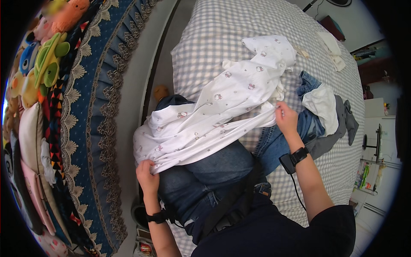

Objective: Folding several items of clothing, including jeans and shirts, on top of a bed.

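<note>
A white fabric garment [224, 93], printed with small cartoon figures, stretches from my lap up onto the bed. Its near edge is pulled fairly straight between my two hands, with loose folds behind it. My left hand [148, 176] pinches the corner at the lower left, by my knee. Higher up and to the right, my right hand [286, 118] grips the other end of that edge between thumb and fingers. The far end of the garment lies bunched on the bedding. My legs in blue jeans [221, 163] are partly covered by the cloth.
I sit on a bed with a checked sheet [212, 41]. To the right lie denim jeans [276, 144], a white cloth [321, 107] and a grey garment [337, 131]. Another white cloth [330, 48] is farther back. On the left, plush toys [49, 64] and a cushion [30, 135] rest above a ruffled blue cover [83, 128].
</note>
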`<state>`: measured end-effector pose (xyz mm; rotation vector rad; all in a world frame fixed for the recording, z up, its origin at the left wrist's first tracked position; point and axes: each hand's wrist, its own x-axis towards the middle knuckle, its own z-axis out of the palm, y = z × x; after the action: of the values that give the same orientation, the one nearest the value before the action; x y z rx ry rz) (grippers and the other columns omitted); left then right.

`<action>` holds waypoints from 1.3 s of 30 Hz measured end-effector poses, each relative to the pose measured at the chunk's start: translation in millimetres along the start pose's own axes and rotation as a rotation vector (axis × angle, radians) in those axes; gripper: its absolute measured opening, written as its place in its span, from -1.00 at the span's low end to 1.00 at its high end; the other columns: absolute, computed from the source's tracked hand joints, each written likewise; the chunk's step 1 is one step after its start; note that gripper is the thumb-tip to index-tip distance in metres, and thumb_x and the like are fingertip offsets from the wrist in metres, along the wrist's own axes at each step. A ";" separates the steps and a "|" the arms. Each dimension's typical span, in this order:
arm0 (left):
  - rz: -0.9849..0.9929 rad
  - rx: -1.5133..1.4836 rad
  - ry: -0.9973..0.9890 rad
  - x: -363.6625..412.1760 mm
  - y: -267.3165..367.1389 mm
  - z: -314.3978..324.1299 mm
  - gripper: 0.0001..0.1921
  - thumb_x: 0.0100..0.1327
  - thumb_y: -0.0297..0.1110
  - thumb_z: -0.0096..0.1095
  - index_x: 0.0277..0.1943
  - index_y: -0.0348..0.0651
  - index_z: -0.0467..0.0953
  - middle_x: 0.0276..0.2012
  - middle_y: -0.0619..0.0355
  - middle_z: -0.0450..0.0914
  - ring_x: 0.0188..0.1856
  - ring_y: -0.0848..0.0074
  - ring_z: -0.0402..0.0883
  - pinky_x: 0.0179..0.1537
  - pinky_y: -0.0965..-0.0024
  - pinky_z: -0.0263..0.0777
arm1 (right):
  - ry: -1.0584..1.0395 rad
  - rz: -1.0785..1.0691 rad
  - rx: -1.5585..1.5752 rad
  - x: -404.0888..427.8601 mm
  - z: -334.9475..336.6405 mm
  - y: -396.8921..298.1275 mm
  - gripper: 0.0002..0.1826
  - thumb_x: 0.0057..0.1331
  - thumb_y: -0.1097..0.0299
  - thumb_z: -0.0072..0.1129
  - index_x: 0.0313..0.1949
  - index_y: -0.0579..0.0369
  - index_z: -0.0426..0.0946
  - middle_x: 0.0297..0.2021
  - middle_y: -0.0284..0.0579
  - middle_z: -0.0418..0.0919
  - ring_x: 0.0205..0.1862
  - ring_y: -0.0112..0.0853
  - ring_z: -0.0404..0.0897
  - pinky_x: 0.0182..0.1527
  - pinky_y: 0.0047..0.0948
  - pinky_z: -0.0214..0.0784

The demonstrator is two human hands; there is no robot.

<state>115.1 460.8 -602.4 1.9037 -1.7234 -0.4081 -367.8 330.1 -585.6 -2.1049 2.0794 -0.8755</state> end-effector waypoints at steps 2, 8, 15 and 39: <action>-0.056 0.005 0.033 5.0 -12.4 3.4 -0.77 -0.17 -0.67 0.12 -0.38 -0.20 0.40 -0.37 0.02 0.46 -0.28 0.10 0.46 -0.19 0.22 0.32 | 0.070 -0.011 -0.031 -0.8 -14.7 6.8 -0.85 0.16 0.45 0.05 -0.28 0.04 0.55 -0.58 0.03 0.54 -0.54 -0.06 0.57 -0.50 -0.22 0.37; -0.185 0.255 0.150 5.2 -40.7 -7.4 -0.80 -0.11 -0.64 0.12 -0.36 -0.19 0.40 -0.35 0.06 0.47 -0.19 0.13 0.46 -0.17 0.21 0.34 | 0.258 0.061 -0.078 -4.1 -53.3 40.1 -0.85 0.20 0.47 -0.04 -0.28 0.10 0.52 -0.63 -0.01 0.47 -0.61 -0.26 0.51 -0.49 -0.36 0.33; -0.046 0.499 0.461 -7.2 -32.2 -47.5 -0.80 -0.10 -0.57 0.17 -0.32 -0.20 0.46 -0.23 0.07 0.56 -0.15 0.15 0.48 -0.11 0.18 0.33 | 0.452 0.208 -0.114 9.0 -97.5 88.3 -0.83 0.29 0.45 -0.12 -0.26 0.18 0.49 -0.56 -0.14 0.46 -0.52 -0.42 0.44 -0.40 -0.46 0.30; 0.671 -1.972 -0.557 -80.1 9.0 -165.0 -0.94 0.14 -0.65 0.21 -0.42 -0.43 0.59 -0.64 -0.06 0.56 -0.70 0.41 0.53 -0.62 0.48 0.41 | 0.549 0.286 0.291 19.2 -105.0 123.5 -0.79 0.29 0.46 -0.23 -0.46 0.20 0.38 -0.53 -0.37 0.32 -0.48 -0.59 0.27 -0.36 -0.65 0.12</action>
<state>188.2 569.5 -473.8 -0.2121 -1.0112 -1.5670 -525.2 337.1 -542.8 -1.4864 2.2163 -1.7249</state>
